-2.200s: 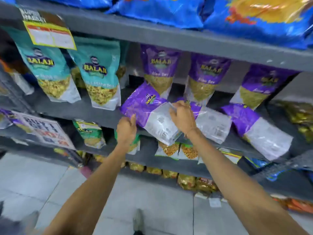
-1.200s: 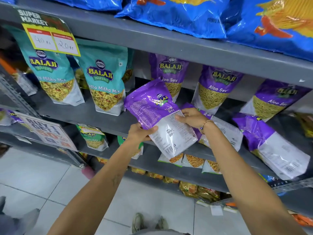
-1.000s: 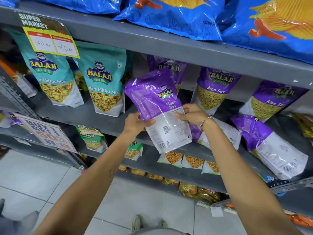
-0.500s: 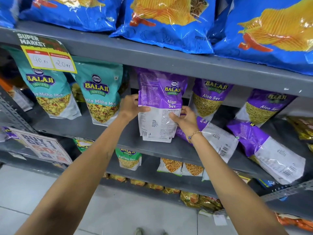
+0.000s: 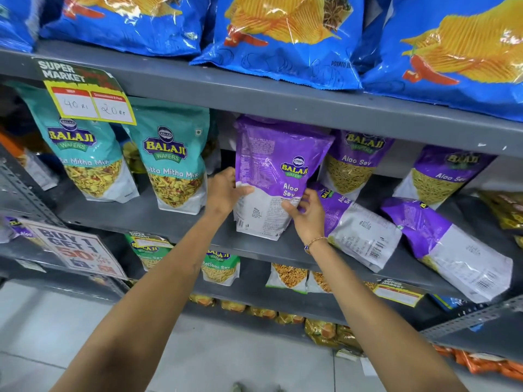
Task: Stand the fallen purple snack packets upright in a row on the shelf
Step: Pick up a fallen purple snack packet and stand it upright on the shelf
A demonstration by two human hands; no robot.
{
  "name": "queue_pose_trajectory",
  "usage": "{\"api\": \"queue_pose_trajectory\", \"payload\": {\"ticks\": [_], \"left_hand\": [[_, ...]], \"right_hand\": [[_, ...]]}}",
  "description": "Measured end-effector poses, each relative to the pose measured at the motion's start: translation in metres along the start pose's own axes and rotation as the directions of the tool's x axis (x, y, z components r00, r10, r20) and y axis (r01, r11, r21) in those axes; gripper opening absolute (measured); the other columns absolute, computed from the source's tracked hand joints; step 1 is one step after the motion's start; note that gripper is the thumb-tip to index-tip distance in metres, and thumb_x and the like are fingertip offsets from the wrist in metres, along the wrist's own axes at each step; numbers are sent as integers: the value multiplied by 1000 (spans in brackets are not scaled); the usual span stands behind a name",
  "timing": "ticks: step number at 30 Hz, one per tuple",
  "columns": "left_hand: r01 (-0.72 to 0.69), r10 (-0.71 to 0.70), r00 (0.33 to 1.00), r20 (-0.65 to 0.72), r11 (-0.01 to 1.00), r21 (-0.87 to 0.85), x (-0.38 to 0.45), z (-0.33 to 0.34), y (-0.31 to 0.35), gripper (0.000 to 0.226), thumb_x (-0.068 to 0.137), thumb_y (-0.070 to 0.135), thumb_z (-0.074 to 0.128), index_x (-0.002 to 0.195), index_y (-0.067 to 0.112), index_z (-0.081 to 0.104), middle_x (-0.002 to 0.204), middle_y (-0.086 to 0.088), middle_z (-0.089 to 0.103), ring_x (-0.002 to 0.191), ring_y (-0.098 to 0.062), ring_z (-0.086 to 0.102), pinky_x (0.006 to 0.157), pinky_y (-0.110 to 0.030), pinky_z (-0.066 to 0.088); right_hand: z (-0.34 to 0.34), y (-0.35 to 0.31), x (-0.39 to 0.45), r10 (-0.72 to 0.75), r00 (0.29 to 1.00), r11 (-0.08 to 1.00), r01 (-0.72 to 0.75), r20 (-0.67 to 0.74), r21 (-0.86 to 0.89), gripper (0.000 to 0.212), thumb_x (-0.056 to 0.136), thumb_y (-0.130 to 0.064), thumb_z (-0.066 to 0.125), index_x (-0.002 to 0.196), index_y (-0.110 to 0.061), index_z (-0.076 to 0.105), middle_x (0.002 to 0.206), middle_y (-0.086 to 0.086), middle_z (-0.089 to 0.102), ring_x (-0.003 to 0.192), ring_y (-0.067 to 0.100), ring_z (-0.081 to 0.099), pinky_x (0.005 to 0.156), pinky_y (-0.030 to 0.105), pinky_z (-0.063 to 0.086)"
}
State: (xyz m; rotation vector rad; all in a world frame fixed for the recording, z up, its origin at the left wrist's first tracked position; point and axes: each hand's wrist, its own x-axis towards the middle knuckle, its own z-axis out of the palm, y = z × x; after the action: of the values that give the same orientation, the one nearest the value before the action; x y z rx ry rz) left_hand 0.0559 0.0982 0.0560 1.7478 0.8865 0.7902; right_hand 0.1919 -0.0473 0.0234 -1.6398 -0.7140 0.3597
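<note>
We are gripping the purple packet (image 5: pixel 276 176) at its lower half, left hand (image 5: pixel 225 190) pinching the left edge, right hand (image 5: pixel 307 212) closed on the right corner, base resting on the shelf (image 5: pixel 169 222) beside the teal packets (image 5: pixel 172 157). We should be settling the base flat before releasing. Two fallen packets (image 5: pixel 359 230) are lying rightward; whatever stands behind ours is hiding.

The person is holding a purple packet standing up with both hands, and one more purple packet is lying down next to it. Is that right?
Not quite. The head view shows two fallen purple packets, not one: one just right of the held purple packet, another farther right. The rest is right: the left hand and right hand hold it upright on the shelf.
</note>
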Motion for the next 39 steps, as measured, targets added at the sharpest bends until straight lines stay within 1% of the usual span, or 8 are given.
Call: {"api": "queue_pose_trajectory", "payload": {"ticks": [9, 13, 16, 20, 23, 26, 30, 39], "left_hand": [[-106, 157, 958, -242, 972, 210, -28, 9, -1, 35, 80, 23, 70, 97, 5, 45, 85, -5, 53, 75, -20, 54, 65, -19, 37], [-211, 227, 971, -70, 960, 186, -63, 30, -5, 32, 93, 40, 49, 104, 10, 50, 98, -3, 57, 92, -24, 60, 79, -31, 47], [-305, 302, 952, 58, 950, 66, -79, 35, -7, 36, 85, 54, 53, 116, 42, 40, 109, 21, 45, 110, -6, 45, 91, -14, 36], [-127, 128, 991, 36, 991, -32, -81, 34, -11, 88, 60, 64, 75, 130, 40, 26, 128, 14, 49, 118, -3, 52, 96, -22, 45], [-34, 38, 997, -62, 997, 66, -71, 29, -10, 88, 52, 71, 73, 115, 27, 30, 115, 9, 53, 106, -14, 60, 88, -34, 51], [-31, 30, 995, 93, 999, 17, -56, 13, -14, 74, 56, 64, 75, 111, 31, 37, 110, 13, 61, 101, -5, 62, 87, -30, 50], [-122, 110, 983, 150, 990, 69, -32, -5, -24, 61, 74, 44, 74, 126, 24, 49, 122, 4, 46, 115, -6, 48, 97, -17, 34], [3, 12, 977, 211, 997, -71, 6, -24, -28, 50, 82, 22, 69, 117, 14, 33, 123, -1, 56, 117, -19, 54, 106, -47, 43]], "right_hand": [[11, -3, -11, -29, 999, 998, 28, -15, -60, 51, 71, -32, 77, 111, -17, 48, 100, -3, 65, 94, 16, 64, 82, 33, 53], [19, -6, -28, -53, 994, 994, 43, -99, -98, 50, 72, -28, 77, 109, -12, 47, 103, 1, 64, 93, 19, 62, 82, 32, 50], [29, -9, -50, -95, 985, 995, 88, -147, -53, 34, 77, -16, 69, 104, -11, 48, 104, 9, 59, 93, 21, 57, 80, 32, 49], [31, -5, -73, -267, 963, 959, 261, -43, -105, 24, 73, 9, 47, 91, -6, 54, 92, 9, 56, 83, 15, 53, 73, 18, 43], [17, -3, -60, -284, 956, 947, 268, -69, -175, 25, 72, 15, 44, 84, -1, 59, 83, 14, 63, 76, 25, 60, 72, 30, 49], [5, -2, -25, -153, 986, 969, 136, -69, -204, 25, 79, 10, 49, 100, -2, 54, 101, 16, 62, 84, 26, 60, 82, 36, 50], [-3, 1, 15, 58, 962, 994, -30, 267, -105, 67, 85, -13, 63, 139, -9, 22, 142, 6, 34, 121, 10, 37, 103, 29, 36], [3, 9, 38, 100, 904, 995, -91, 416, -42, 99, 71, -15, 78, 144, -16, 12, 152, 7, 25, 137, 16, 25, 112, 35, 27]]}}
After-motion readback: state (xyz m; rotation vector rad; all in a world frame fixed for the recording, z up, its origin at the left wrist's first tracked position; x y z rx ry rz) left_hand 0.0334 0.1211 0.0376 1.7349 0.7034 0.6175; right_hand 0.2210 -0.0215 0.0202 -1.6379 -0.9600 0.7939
